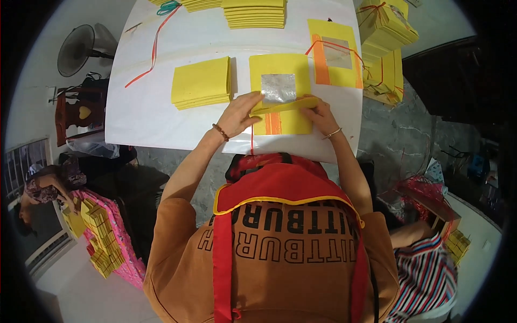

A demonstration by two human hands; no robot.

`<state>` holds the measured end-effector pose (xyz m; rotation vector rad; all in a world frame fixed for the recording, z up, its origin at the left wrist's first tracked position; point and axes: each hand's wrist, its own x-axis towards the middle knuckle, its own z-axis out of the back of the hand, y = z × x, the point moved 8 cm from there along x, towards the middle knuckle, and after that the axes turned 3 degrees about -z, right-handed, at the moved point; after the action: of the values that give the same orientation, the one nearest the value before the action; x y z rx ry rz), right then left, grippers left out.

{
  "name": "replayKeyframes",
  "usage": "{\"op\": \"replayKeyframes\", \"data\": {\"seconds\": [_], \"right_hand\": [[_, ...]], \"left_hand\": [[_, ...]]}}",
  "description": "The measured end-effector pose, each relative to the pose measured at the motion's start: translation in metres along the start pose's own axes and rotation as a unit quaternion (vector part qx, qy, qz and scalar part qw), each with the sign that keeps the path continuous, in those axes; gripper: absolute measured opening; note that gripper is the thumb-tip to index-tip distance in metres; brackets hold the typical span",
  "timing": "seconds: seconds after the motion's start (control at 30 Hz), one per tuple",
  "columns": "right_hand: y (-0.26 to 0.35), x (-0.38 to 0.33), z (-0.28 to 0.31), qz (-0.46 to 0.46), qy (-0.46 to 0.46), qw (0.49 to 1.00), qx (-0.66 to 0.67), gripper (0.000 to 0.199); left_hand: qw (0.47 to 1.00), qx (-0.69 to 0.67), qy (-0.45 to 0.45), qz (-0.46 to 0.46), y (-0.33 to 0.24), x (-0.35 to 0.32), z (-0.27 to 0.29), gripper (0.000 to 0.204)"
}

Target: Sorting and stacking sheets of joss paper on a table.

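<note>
Partly, the yellow sheet (280, 102) near the white surface (145, 113) front edge is covered by the left hand (240, 114) and right hand (318, 114), both pinching its folded lower edge, bare room remaining leftward.

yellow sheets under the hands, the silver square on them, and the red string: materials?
Yellow sheets: thin matte paper by the look; the edge bends softly between left hand and right hand. Silver square: probably metallic foil, dull patchy sheen. Red string: thin glossy strip, plastic or ribbon, can't tell.
</note>
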<state>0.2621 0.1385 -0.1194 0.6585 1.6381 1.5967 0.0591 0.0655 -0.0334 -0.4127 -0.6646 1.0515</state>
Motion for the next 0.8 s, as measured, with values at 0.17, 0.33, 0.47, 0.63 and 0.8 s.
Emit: {"op": "replayKeyframes", "data": {"seconds": [0.17,0.33,0.47,0.63,0.8], "right_hand": [[0.036,-0.009,0.005,0.101,-0.024,0.991,-0.084,0.033],[0.082,-0.05,-0.006,0.226,-0.049,0.924,-0.304,0.03],[0.061,-0.066,-0.026,0.196,0.02,0.892,-0.407,0.027],[0.012,-0.051,-0.013,-0.013,-0.029,0.966,-0.256,0.03],[0.026,-0.038,-0.006,-0.105,-0.159,0.965,-0.182,0.046]], "left_hand": [[0.999,0.04,0.009,-0.009,0.003,0.003,-0.005,0.043],[0.983,0.136,0.006,-0.127,-0.047,-0.019,0.008,0.037],[0.996,0.053,0.039,-0.061,-0.043,-0.041,-0.018,0.028],[0.989,-0.034,-0.004,0.14,-0.012,-0.027,-0.023,0.012],[0.957,-0.042,-0.009,0.285,0.021,-0.019,-0.036,0.02]]}}
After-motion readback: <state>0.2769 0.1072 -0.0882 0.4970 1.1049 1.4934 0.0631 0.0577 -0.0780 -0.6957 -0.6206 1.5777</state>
